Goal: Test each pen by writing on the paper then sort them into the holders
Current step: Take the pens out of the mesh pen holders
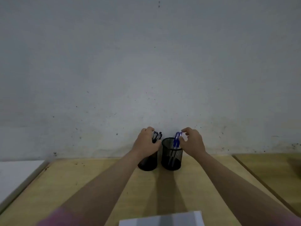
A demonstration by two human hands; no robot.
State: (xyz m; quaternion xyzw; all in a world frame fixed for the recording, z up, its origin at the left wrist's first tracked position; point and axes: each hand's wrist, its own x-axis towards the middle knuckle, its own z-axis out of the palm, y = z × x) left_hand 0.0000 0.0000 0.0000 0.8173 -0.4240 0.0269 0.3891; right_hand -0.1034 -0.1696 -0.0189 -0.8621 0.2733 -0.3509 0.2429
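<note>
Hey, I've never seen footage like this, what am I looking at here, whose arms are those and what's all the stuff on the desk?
This is one picture from a wide-angle camera worn on a person's head, looking forward and down, so the two bare arms reaching away from you are the wearer's own. There is no machine.

They reach across a wooden table that stands against a pale wall. Near the wall stand two black mesh holders. The left hand is wrapped around the dark pens standing in the left holder, which it partly hides. The right hand is at the tops of the blue pens in the right holder, fingers curled; whether it actually grips them is hard to tell.

At the bottom edge lies the white paper for testing pens.
</note>
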